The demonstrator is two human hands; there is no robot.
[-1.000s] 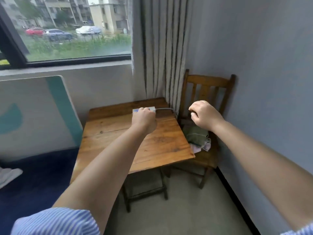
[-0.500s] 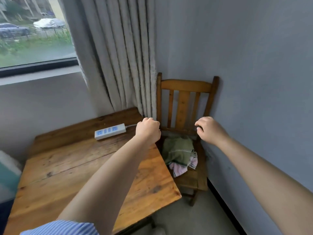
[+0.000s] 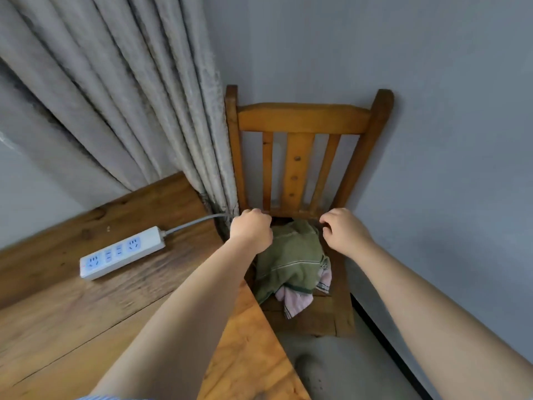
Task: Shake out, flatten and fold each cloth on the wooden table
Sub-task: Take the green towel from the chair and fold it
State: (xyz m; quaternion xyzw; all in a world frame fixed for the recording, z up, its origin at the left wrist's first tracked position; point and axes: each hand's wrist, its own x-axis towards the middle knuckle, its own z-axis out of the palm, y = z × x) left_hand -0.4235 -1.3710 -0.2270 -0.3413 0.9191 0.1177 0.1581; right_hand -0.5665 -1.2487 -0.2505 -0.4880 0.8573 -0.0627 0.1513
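On the chair (image 3: 302,122) seat, just right of the table (image 3: 86,319), lies a crumpled heap of cloths: a green cloth (image 3: 291,255) on top, with a pink cloth (image 3: 294,301) poking out from under its near edge and a bit of checked fabric showing at its right side. Both hands hover at the far end of the heap, close to the base of the chair's back slats. Left hand (image 3: 252,228) is curled into a loose fist at the cloth's far-left corner; whether its fingers pinch any fabric cannot be told, since the back of the hand hides them. Right hand (image 3: 343,229) has its fingers bent downward at the far-right edge of the green cloth, and it cannot be told whether they touch it or hold anything. Both bare forearms reach in from the near side, the left one crossing over the table's right edge. Farther left on the tabletop sits a white power strip (image 3: 122,252), its grey cord (image 3: 193,223) running toward the curtain (image 3: 129,96) that hangs behind the table's far corner. A grey wall (image 3: 432,82) stands behind and right of the chair.
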